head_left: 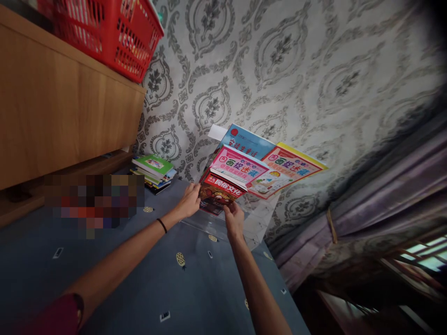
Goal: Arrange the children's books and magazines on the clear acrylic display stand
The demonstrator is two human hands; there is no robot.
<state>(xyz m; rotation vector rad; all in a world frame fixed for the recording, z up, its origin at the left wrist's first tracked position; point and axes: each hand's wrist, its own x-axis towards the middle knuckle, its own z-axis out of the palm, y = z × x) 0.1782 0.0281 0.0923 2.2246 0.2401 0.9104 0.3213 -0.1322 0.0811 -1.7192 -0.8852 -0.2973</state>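
Observation:
My left hand (190, 200) pinches the left edge of a book with a dark red cover (220, 193). At that book's lower right corner, the thumb and fingers of my right hand (234, 219) close on it. The book tilts back in front of a clear plastic book stand (260, 218). Behind it a pink-covered book (240, 163) leans in the stand. Farther back are a larger blue book (244, 137) and, on the right, a red-bordered book (284, 170) with a yellow one (303, 155) peeking out behind.
A stack of books (153, 170) with a green one on top lies by the wall. On the left, a red plastic basket (129, 42) stands on a wooden cabinet (70, 97). A blue patterned cloth (139, 274) covers the surface below. A tied curtain (335, 228) hangs at right.

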